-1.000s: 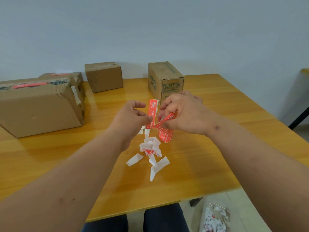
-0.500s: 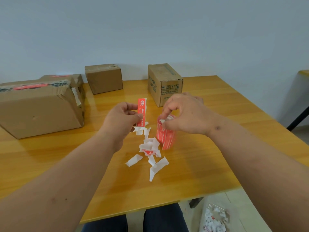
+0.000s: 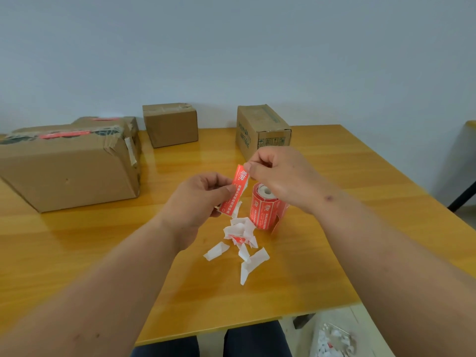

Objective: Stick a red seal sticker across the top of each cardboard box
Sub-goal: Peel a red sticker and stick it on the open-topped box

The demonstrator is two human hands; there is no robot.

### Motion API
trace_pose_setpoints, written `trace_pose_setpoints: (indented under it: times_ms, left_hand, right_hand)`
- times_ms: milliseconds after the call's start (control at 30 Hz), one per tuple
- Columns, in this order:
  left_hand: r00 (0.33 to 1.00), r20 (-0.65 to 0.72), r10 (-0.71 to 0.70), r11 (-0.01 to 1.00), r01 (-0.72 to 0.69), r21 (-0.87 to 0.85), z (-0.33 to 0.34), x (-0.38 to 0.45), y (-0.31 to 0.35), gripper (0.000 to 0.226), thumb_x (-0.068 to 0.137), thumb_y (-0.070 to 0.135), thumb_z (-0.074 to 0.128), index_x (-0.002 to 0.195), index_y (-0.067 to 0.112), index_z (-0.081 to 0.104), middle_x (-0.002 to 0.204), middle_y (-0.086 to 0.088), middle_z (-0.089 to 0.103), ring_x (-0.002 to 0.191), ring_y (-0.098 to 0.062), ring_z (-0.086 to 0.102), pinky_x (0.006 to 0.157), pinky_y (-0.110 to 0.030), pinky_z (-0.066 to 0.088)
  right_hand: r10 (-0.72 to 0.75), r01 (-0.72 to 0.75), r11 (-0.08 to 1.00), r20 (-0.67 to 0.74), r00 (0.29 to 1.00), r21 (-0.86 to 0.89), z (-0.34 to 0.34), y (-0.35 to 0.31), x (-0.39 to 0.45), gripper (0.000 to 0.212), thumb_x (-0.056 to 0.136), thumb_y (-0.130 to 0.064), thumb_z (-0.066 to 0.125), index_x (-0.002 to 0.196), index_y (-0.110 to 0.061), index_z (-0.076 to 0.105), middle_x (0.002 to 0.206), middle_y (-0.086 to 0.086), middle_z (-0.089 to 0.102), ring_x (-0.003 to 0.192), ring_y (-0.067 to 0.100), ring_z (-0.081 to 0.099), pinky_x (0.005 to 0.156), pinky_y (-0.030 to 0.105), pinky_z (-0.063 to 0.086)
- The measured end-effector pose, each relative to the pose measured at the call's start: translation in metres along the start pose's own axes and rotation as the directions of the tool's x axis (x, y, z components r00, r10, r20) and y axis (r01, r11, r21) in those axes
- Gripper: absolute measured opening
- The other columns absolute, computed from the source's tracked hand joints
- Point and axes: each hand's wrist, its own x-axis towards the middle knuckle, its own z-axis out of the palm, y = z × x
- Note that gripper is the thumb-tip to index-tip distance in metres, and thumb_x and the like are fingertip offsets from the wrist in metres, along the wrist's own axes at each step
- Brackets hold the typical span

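Red seal sticker [image 3: 235, 194]: one strip, printed, on white backing paper, held in the air over the table [image 3: 322, 161] between both hands, above a heap of paper scraps [image 3: 240, 237]. Left hand [image 3: 198, 199] pinches the lower half of the strip between thumb and curled fingers; right hand [image 3: 277, 173] pinches the top corner between thumb and forefinger, the other fingers curled. Step in hand, by the look of it: peeling the sticker off its backing. Handling: very light, thin and limp; likely to curl, fold onto itself or cling to skin once bare, so best held by the two ends only, glue side away from the fingers, and kept taut. Tears easily if pulled askew. Sticker roll [image 3: 265, 210]: stands upright on the table just under the right hand, untouched. Cardboard boxes: large box [image 3: 69, 171] at left and a second box [image 3: 123, 123] behind it both show red on top; small box [image 3: 171, 124] and upright printed box [image 3: 262, 130] at the rear show no red strip and appear still to need one.
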Motion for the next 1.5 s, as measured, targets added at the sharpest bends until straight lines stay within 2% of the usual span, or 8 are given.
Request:
trace_pose_setpoints:
  times_ms: [167, 233, 333, 467, 600, 767, 933, 1500]
  left_hand:
    - [0.988, -0.153, 0.014, 0.979, 0.018, 0.201, -0.004, 0.002, -0.006, 0.030, 0.091, 0.031, 0.064, 0.118, 0.025, 0.054, 0.103, 0.004, 0.062, 0.092, -0.011, 0.057, 0.069, -0.023, 0.043]
    - [0.924, -0.319, 0.211, 0.936, -0.097, 0.338, -0.007, -0.002, -0.006, 0.034, 0.087, 0.031, 0.069, 0.116, 0.028, 0.050, 0.108, 0.007, 0.055, 0.094, -0.007, 0.052, 0.068, -0.017, 0.041]
    - [0.855, -0.267, 0.445, 0.841, -0.297, 0.452, -0.010, -0.009, 0.000, 0.015, 0.086, 0.029, 0.069, 0.097, 0.028, 0.059, 0.095, 0.014, 0.058, 0.087, -0.002, 0.053, 0.065, -0.015, 0.039]
    - [0.898, -0.229, 0.375, 0.899, -0.291, 0.328, -0.015, -0.011, 0.001, 0.007, 0.088, 0.022, 0.068, 0.083, 0.027, 0.068, 0.079, 0.012, 0.065, 0.076, 0.001, 0.056, 0.059, -0.013, 0.044]
    - [0.921, -0.261, 0.291, 0.954, -0.258, 0.153, -0.021, -0.014, -0.004, 0.006, 0.087, 0.022, 0.070, 0.082, 0.024, 0.070, 0.073, 0.011, 0.068, 0.066, 0.007, 0.057, 0.056, -0.005, 0.043]
    - [0.941, -0.245, 0.233, 0.972, -0.227, 0.052, -0.027, -0.018, -0.009, 0.006, 0.087, 0.018, 0.070, 0.084, 0.022, 0.073, 0.074, 0.010, 0.073, 0.070, 0.001, 0.065, 0.062, -0.010, 0.049]
    - [0.953, -0.228, 0.200, 0.979, -0.201, 0.018, -0.031, -0.019, -0.011, 0.008, 0.088, 0.018, 0.069, 0.087, 0.022, 0.076, 0.078, 0.008, 0.074, 0.077, -0.003, 0.068, 0.070, -0.017, 0.055]
    - [0.977, -0.114, 0.181, 0.983, -0.182, 0.004, -0.032, -0.022, -0.013, 0.011, 0.088, 0.017, 0.069, 0.089, 0.025, 0.077, 0.081, 0.012, 0.075, 0.082, 0.001, 0.069, 0.071, -0.010, 0.052]
  right_hand:
    - [0.018, -0.018, 0.999, 0.010, 1.000, 0.027, 0.006, -0.007, -0.001, 0.029, 0.096, -0.036, 0.053, 0.082, -0.012, 0.062, 0.085, 0.006, 0.068, 0.077, 0.018, 0.062, 0.079, 0.038, 0.051]
    - [0.026, -0.026, 1.000, -0.015, 1.000, -0.004, 0.012, -0.010, 0.001, 0.029, 0.095, -0.038, 0.053, 0.081, -0.014, 0.062, 0.077, -0.002, 0.065, 0.073, 0.013, 0.059, 0.087, 0.042, 0.048]
    - [0.025, -0.026, 1.000, -0.040, 0.999, -0.014, 0.021, -0.017, 0.001, 0.028, 0.095, -0.041, 0.054, 0.081, -0.018, 0.063, 0.068, -0.009, 0.058, 0.067, 0.009, 0.053, 0.083, 0.040, 0.043]
    - [0.018, -0.017, 0.997, -0.026, 0.999, 0.072, 0.026, -0.028, -0.003, 0.027, 0.095, -0.038, 0.053, 0.079, -0.020, 0.064, 0.079, 0.003, 0.067, 0.068, 0.014, 0.057, 0.068, 0.035, 0.045]
    - [0.027, -0.030, 0.995, 0.031, 0.999, 0.093, 0.033, -0.033, -0.007, 0.027, 0.098, -0.033, 0.050, 0.085, -0.019, 0.068, 0.086, 0.000, 0.070, 0.080, 0.018, 0.062, 0.075, 0.038, 0.050]
    - [0.005, -0.021, 0.987, 0.098, 0.995, 0.159, 0.043, -0.033, -0.014, 0.024, 0.098, -0.027, 0.051, 0.088, -0.013, 0.068, 0.080, 0.009, 0.066, 0.060, 0.008, 0.050, 0.051, 0.013, 0.037]
    - [0.030, -0.038, 0.991, 0.064, 0.997, 0.131, 0.048, -0.034, -0.019, 0.016, 0.097, -0.031, 0.054, 0.095, -0.028, 0.069, 0.084, -0.014, 0.067, 0.067, -0.006, 0.055, 0.055, -0.002, 0.035]
    - [0.030, -0.023, 0.983, -0.036, 0.999, 0.182, 0.057, -0.027, -0.026, 0.020, 0.096, -0.026, 0.055, 0.079, -0.031, 0.064, 0.086, -0.008, 0.066, 0.081, -0.003, 0.056, 0.055, 0.003, 0.041]
